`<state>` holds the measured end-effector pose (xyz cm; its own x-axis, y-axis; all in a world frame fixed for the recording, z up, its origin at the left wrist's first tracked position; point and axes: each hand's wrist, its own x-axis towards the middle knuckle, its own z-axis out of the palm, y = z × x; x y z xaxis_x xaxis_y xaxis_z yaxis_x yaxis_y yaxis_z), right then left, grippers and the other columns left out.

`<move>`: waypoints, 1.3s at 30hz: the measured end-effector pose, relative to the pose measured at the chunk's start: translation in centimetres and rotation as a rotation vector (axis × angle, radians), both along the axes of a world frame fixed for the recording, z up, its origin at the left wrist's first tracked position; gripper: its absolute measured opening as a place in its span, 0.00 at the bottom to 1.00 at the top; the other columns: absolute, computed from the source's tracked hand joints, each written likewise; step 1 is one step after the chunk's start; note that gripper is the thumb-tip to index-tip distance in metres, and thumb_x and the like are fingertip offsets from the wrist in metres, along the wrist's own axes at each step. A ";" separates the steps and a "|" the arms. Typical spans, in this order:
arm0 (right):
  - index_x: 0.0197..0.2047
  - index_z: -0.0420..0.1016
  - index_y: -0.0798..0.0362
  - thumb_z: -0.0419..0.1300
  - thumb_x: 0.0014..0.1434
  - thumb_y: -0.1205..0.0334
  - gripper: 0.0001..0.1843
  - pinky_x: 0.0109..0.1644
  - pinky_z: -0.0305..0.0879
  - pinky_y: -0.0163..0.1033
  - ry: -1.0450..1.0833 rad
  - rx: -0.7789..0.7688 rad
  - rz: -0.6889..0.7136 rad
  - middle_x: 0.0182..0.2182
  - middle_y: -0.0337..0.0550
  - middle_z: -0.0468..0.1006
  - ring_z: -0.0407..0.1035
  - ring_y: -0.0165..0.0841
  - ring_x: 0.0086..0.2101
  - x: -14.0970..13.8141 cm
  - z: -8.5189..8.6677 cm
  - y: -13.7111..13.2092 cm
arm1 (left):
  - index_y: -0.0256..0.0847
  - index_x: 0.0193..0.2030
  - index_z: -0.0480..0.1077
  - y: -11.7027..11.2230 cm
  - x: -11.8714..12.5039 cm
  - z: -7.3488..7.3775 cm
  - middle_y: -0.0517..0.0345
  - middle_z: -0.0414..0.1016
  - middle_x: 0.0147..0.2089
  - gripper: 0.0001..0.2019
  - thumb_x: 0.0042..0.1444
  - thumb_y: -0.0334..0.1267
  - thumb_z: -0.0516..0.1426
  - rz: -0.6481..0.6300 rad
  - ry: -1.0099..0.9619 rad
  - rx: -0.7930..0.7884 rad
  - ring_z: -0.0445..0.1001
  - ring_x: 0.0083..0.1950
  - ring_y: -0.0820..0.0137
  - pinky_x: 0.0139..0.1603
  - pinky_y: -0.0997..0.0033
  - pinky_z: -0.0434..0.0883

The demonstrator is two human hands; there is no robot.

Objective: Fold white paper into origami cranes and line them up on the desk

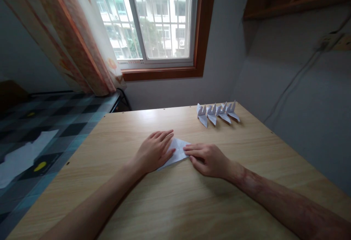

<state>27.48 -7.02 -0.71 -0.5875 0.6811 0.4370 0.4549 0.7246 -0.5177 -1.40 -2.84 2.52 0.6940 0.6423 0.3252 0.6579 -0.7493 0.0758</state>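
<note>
A folded white sheet of paper (178,150) lies flat near the middle of the wooden table (175,203). My left hand (155,151) rests on its left part, fingers stretched out and pressed flat on the paper. My right hand (207,157) lies at the paper's right edge, its fingers laid together and pressing down on the fold. Only a small triangle of the sheet shows between the two hands.
Several folded white paper cranes (217,113) stand in a row at the table's far right. A bed with a checked cover (41,137) and white sheets lies to the left. A window (153,21) with a curtain (68,31) is behind the table; walls close the right side.
</note>
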 end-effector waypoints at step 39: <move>0.60 0.75 0.47 0.74 0.63 0.42 0.29 0.58 0.72 0.51 0.169 -0.085 -0.265 0.51 0.48 0.85 0.79 0.46 0.49 -1.1 0.4 0.4 | 0.42 0.58 0.76 -3.3 4.0 -0.5 0.47 0.74 0.56 0.13 0.75 0.39 0.54 0.176 -0.578 -0.242 0.79 0.37 0.71 0.34 0.71 0.79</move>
